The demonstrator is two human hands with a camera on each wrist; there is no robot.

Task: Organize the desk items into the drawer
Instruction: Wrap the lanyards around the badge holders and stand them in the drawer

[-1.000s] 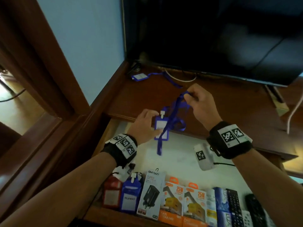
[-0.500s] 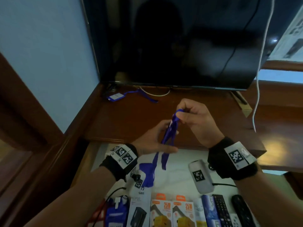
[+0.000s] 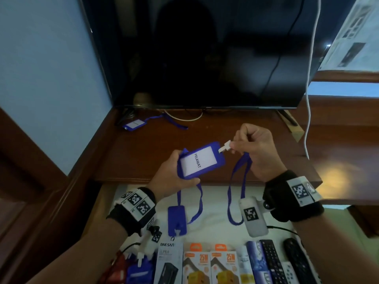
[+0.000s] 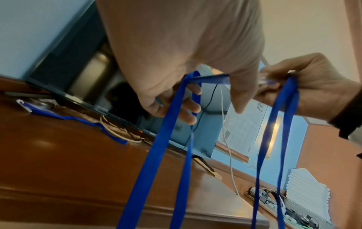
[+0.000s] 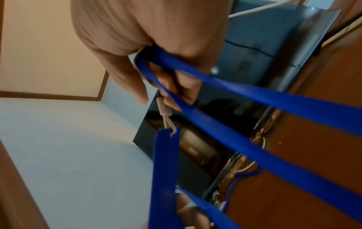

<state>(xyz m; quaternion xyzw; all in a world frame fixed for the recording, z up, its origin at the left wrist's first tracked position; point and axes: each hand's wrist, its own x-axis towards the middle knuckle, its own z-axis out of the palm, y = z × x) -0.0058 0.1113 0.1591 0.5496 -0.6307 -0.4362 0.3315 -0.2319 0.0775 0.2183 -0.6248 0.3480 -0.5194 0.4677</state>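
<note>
My left hand grips a blue badge holder with a white card marked PELAWAT, held face up above the desk edge. My right hand pinches the holder's white clip, and the blue lanyard hangs from its fist in a loop. In the left wrist view, blue straps drop from my left hand. A second blue holder lies in the open drawer below. A third blue badge lies on the desk at the back left.
The drawer's front row holds charger boxes, remote controls, and a red and a blue badge holder. A dark TV screen stands at the back of the desk. A white cable hangs at the right.
The badge holder has turned face up in my left hand. My right hand has shifted from the bunched lanyard to the white clip, and the lanyard now hangs loose.
</note>
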